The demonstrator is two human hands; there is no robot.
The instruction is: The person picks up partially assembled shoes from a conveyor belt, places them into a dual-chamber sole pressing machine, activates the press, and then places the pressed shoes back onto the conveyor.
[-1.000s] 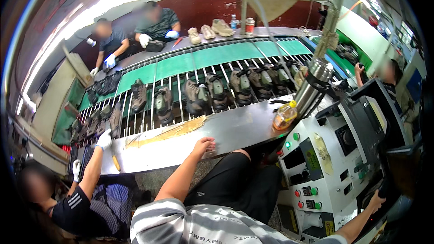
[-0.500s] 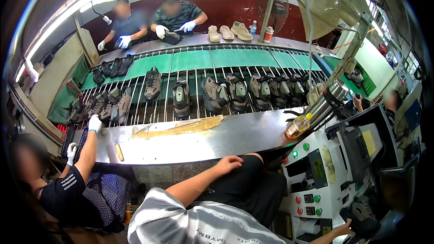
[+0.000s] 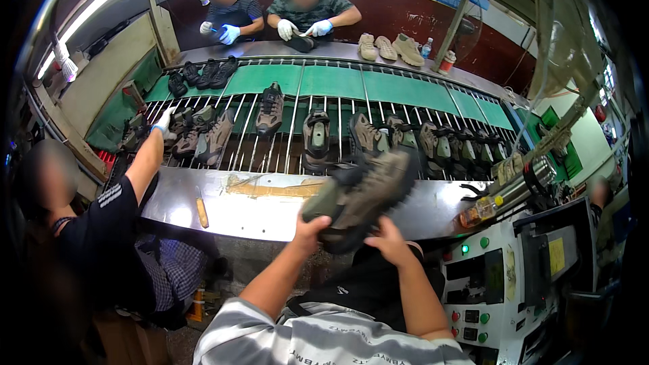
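Note:
In front of me I hold up a brown and grey sports shoe (image 3: 372, 196) with a green part at its left end, blurred by motion. My left hand (image 3: 311, 231) grips its lower left end, thumb on the near side. At its lower right edge is my right hand (image 3: 393, 242), with fingers partly hidden by the shoe. Behind it, similar shoes stand on the metal roller rack, among them one shoe (image 3: 316, 140) in the middle and another (image 3: 270, 109) farther back.
A steel ledge (image 3: 270, 220) fronts the rack, bearing a wooden-handled tool (image 3: 202, 211) and a bottle (image 3: 481, 212). To my right stands a control machine (image 3: 497, 236) with coloured buttons. A co-worker's gloved hand (image 3: 164, 124) touches shoes at left. Two gloved people sit across.
My right hand has brought the shoe from beside the machine at lower right to in front of me. My left hand has left my knee and now grips it. The view has shifted.

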